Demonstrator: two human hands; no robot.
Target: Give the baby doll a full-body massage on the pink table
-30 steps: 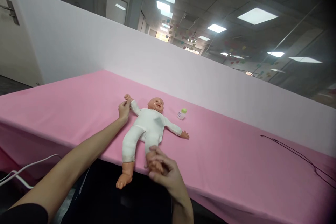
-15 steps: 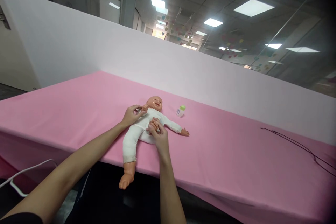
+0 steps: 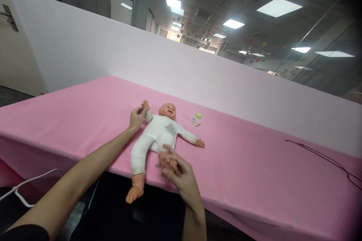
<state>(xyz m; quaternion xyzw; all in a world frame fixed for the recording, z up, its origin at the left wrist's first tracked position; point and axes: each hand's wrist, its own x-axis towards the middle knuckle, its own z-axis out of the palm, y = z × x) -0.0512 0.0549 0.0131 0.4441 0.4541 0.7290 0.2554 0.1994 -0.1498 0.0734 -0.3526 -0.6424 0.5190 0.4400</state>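
A baby doll (image 3: 158,133) in a white suit lies on its back on the pink table (image 3: 254,165), head away from me. My left hand (image 3: 137,117) grips the doll's raised arm at the wrist, left of its head. My right hand (image 3: 177,171) holds the doll's foot near the table's front edge. The doll's other leg hangs over the edge, bare foot (image 3: 133,192) down. Its other arm lies stretched out to the right.
A small bottle with a green cap (image 3: 196,119) stands right of the doll's head. A white partition (image 3: 198,79) runs behind the table. A thin black cable (image 3: 325,158) lies at the far right. A white cable (image 3: 31,180) hangs at the lower left.
My right hand pulled the doll's foot from its belly back toward the table's front edge, straightening the leg. My left hand moved the doll's arm from its chest out to the left.
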